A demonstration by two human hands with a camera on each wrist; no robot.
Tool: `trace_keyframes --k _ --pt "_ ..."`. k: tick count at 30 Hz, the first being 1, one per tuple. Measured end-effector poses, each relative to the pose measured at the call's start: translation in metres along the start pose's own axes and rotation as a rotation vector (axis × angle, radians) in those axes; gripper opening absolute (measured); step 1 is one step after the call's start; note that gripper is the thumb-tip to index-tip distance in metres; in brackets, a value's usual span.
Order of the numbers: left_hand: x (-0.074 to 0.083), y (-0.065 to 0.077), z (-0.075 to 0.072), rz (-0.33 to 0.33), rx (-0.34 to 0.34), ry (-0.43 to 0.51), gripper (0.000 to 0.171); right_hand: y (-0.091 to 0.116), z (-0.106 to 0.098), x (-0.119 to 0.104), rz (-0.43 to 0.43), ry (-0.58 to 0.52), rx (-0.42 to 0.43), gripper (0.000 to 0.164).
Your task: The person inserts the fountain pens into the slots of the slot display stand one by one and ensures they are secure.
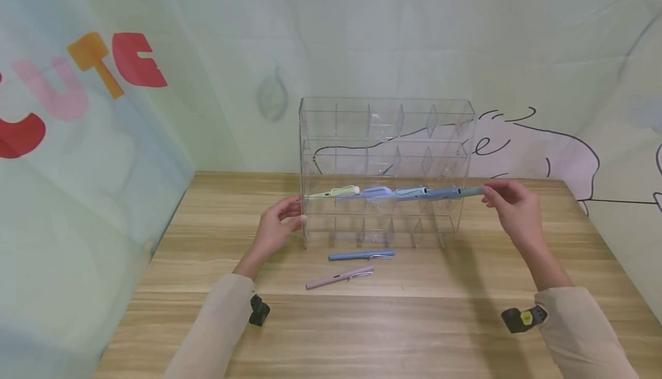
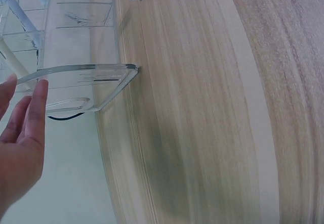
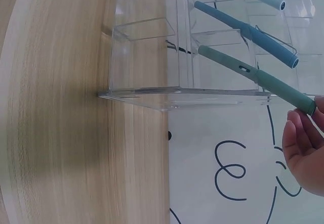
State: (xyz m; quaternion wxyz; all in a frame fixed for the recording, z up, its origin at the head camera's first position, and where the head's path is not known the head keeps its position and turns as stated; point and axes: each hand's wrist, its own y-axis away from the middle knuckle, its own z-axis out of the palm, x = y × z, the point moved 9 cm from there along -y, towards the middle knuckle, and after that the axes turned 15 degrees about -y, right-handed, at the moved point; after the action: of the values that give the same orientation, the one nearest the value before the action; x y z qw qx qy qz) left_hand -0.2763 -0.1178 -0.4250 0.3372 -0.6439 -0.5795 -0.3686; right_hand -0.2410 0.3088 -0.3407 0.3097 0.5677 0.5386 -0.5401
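Note:
A clear acrylic pen rack (image 1: 385, 216) with several tiers stands upright on the table. My left hand (image 1: 279, 221) holds its left side, thumb at the front edge and fingers along the outer panel. At the rack's right end, my right hand (image 1: 519, 207) pinches one end of a green pen (image 3: 253, 75); the other end reaches into the rack's rightmost section. Beside it, slanting in one tier, lie a darker blue pen (image 3: 268, 44), a light blue pen (image 1: 410, 192), a lavender pen (image 1: 376, 191) and a pale yellow-green pen (image 1: 343, 190).
In front of the rack, a blue pen (image 1: 362, 255) and a pinkish pen (image 1: 338, 278) lie on the wooden table (image 1: 393, 333). A printed cloth backdrop (image 1: 233, 63) hangs behind and to the left. Both sleeves carry small dark devices near the wrists.

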Motion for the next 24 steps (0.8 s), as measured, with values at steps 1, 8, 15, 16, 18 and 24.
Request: trace_keyframes --k 1,8,15,16,18,24 --pt "0.000 0.000 0.000 0.000 0.000 0.000 0.046 0.000 0.000 0.000 -0.008 0.003 -0.005 0.020" --pt "0.000 0.000 0.000 0.003 -0.006 0.003 0.046 0.000 0.001 -0.003 -0.058 -0.004 -0.036 0.023" --pt "-0.001 0.000 0.001 -0.004 -0.011 0.009 0.047 0.002 0.002 -0.007 -0.089 -0.011 -0.063 0.020" --pt "-0.001 0.000 0.001 -0.002 -0.012 0.010 0.047 0.002 0.001 -0.007 -0.096 -0.019 -0.065 0.020" --pt "-0.001 0.000 0.001 0.000 -0.014 0.011 0.047 0.003 0.001 -0.008 -0.113 -0.035 -0.066 0.019" --pt "-0.001 0.000 0.001 0.009 -0.010 0.004 0.047 0.003 0.001 -0.010 -0.154 -0.064 -0.080 0.016"
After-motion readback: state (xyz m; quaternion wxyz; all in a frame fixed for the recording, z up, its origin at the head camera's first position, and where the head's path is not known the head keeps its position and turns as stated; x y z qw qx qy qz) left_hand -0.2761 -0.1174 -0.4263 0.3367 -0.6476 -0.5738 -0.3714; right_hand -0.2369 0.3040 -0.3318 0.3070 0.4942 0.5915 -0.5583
